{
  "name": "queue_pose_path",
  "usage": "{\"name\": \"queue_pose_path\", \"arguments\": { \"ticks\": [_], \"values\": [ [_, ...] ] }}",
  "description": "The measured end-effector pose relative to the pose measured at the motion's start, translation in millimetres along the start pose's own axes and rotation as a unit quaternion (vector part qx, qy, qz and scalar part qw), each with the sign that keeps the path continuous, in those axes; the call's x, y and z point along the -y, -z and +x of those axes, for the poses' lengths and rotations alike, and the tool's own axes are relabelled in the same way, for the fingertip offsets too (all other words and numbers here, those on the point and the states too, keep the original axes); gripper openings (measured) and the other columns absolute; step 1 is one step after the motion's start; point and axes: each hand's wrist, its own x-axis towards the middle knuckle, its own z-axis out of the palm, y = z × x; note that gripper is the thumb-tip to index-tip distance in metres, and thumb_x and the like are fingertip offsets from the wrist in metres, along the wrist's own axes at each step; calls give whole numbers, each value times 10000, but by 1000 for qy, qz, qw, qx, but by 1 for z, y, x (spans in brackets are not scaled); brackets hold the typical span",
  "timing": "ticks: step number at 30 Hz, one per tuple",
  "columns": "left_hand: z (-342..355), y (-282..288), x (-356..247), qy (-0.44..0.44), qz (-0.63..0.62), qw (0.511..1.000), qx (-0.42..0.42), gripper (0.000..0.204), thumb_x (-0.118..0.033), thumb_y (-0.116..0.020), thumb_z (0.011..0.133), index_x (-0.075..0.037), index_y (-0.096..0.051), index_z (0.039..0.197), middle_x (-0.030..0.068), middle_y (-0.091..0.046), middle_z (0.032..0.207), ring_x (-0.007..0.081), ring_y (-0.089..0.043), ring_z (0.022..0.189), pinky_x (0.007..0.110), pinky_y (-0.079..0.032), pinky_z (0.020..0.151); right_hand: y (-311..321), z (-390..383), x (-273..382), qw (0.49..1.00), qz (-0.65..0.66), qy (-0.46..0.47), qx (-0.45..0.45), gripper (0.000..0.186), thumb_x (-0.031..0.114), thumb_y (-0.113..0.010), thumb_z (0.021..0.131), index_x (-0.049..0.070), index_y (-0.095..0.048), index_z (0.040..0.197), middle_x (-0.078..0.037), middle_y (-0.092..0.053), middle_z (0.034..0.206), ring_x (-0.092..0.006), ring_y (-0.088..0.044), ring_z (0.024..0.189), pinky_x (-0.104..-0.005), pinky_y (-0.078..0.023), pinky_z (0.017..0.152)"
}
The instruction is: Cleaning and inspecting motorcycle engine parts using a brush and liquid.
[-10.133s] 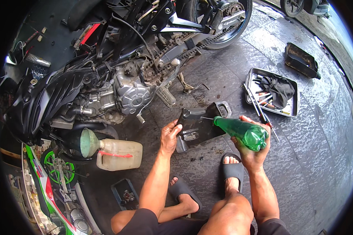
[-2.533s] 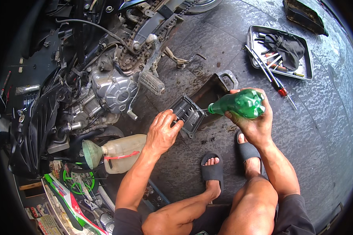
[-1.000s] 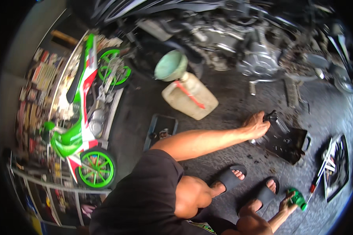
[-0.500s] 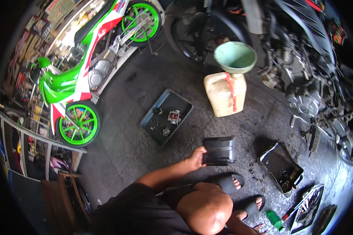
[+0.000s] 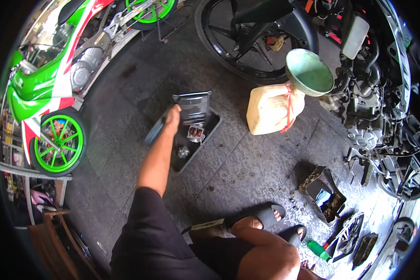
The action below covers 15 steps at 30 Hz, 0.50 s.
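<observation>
My left hand (image 5: pixel 172 117) is closed on the left edge of a black rectangular panel (image 5: pixel 194 106) with shiny ridges. The panel is above the far part of a grey-black tray (image 5: pixel 198 156) on the floor; I cannot tell if they touch. In that tray are a small metal part with a reddish middle (image 5: pixel 195 133) and a smaller silvery metal part (image 5: pixel 183 151). Low in the picture, beyond my knee, a small bit of what looks like my right hand (image 5: pixel 307 265) shows. Its fingers are too hidden to read.
A cream jerrycan (image 5: pixel 268 109) carries a green funnel (image 5: pixel 310 72). Right of my sandals lie an open black box-like part (image 5: pixel 316 186), a green bottle (image 5: pixel 318 250) and a tool tray (image 5: pixel 349 238). Partly dismantled motorcycle parts (image 5: pixel 364 107) stand right; a green motorcycle (image 5: pixel 44 88) stands left.
My left hand has carried the black panel away from near my feet, forward and left, over the floor tray. The view has shifted too.
</observation>
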Motion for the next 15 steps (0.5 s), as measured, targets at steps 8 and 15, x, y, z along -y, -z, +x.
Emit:
{"name": "queue_pose_path", "arguments": {
  "ticks": [8, 15],
  "values": [
    [120, -20, 42, -202, 110, 970, -76, 548, -207, -709, 767, 27, -582, 1246, 178, -630, 1200, 272, -592, 1093, 396, -455, 960, 2, -29, -30, 998, -26, -2, -50, 646, 194, -743, 846, -62, -436, 1354, -243, -583, 1248, -297, -648, 1020, -364, -580, 884],
    [138, -36, 81, -248, 250, 934, -60, 551, -206, -698, 875, 17, -534, 1351, 224, -553, 1375, 353, -494, 1309, 401, -360, 1116, 58, -39, 6, 978, -131, 88, -138, 660, 201, -755, 835, -44, -440, 1361, -242, -585, 1249, -293, -651, 1008, -360, -583, 866]
  ]
}}
